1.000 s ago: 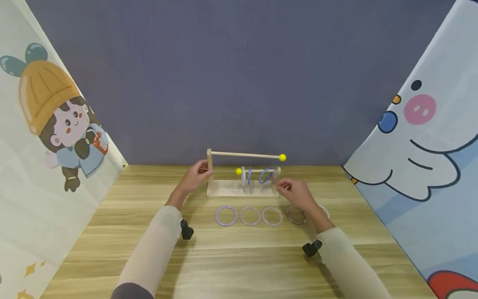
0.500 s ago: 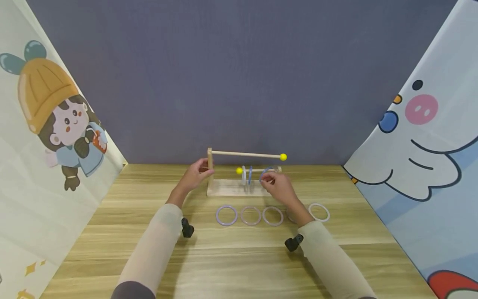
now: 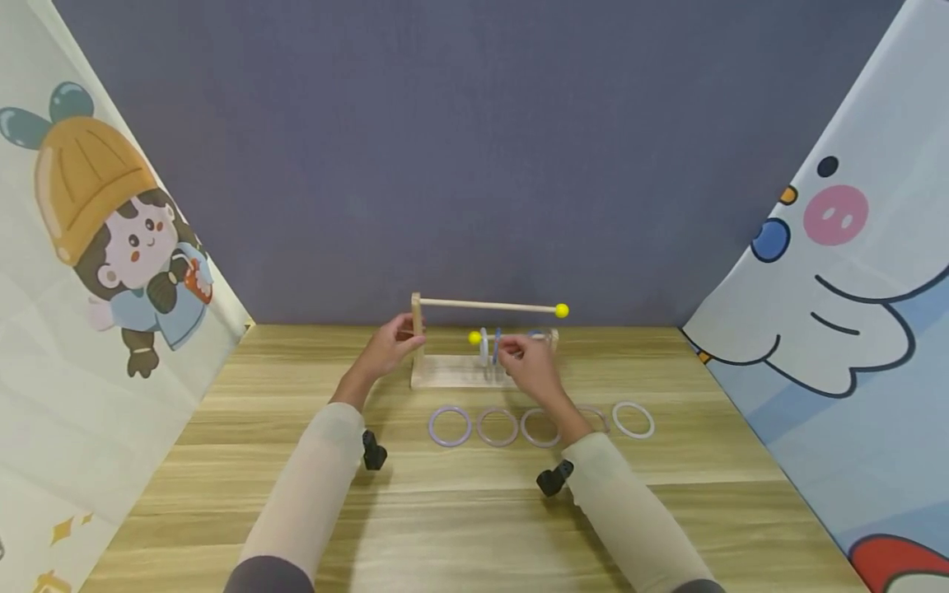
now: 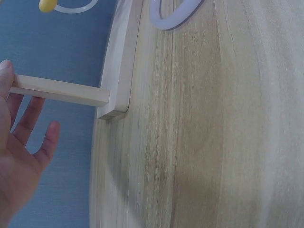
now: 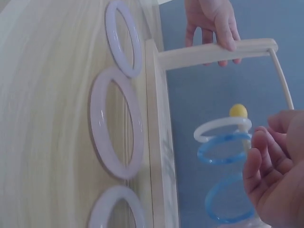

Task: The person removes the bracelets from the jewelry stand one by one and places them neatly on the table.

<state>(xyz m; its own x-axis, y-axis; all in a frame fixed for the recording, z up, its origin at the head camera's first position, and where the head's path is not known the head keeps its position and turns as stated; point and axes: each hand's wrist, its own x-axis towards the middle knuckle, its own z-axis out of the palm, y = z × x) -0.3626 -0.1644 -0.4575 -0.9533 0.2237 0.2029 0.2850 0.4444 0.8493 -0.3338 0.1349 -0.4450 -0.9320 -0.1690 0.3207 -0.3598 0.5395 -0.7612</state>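
Note:
My left hand (image 3: pixel 387 349) grips the left upright post (image 4: pixel 59 90) of a wooden rack (image 3: pixel 452 375), thumb in front and fingers behind. My right hand (image 3: pixel 530 362) is at the rack's lower rod, its fingers curled beside a middle blue ring (image 5: pixel 221 160). Whether they pinch that ring is hidden. On the same rod hang a white ring (image 5: pixel 205 129), nearer the yellow ball (image 5: pixel 238 110), and another blue ring (image 5: pixel 209 204) below the fingers in the right wrist view. A pale ring shows partly at that view's bottom edge.
A row of rings lies on the wood-grain table before the rack: a lilac ring (image 3: pixel 431 427), a pinkish ring (image 3: pixel 479 428), a pale ring (image 3: pixel 523 428), one partly behind the right forearm, and a white ring (image 3: pixel 633 437). The upper rod (image 3: pixel 485 305) ends in a yellow ball.
My right hand has moved left along the lower rod, from the right post past one blue ring to the middle blue ring. The left hand has stayed on the post.

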